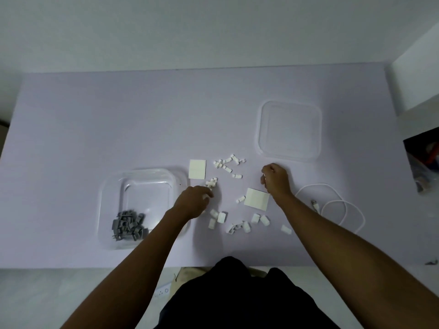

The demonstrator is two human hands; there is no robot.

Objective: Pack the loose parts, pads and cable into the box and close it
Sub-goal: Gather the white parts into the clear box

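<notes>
A clear plastic box [142,179] stands open at the left of the table with a heap of grey parts [129,225] in its near left corner. Its clear lid [289,130] lies apart at the back right. Several small white parts [229,163] are scattered across the middle. Two pale square pads [197,169] [257,198] lie among them. A white cable [337,205] is coiled at the right. My left hand [193,201] pinches white parts beside a small cluster [212,182]. My right hand [275,178] is curled shut, with white parts showing at its fingertips.
The purple table top [95,115] ends at a near edge just in front of my body. A white ledge [418,74] and a dark object [424,160] sit at the far right. More white parts [240,224] lie close to the near edge.
</notes>
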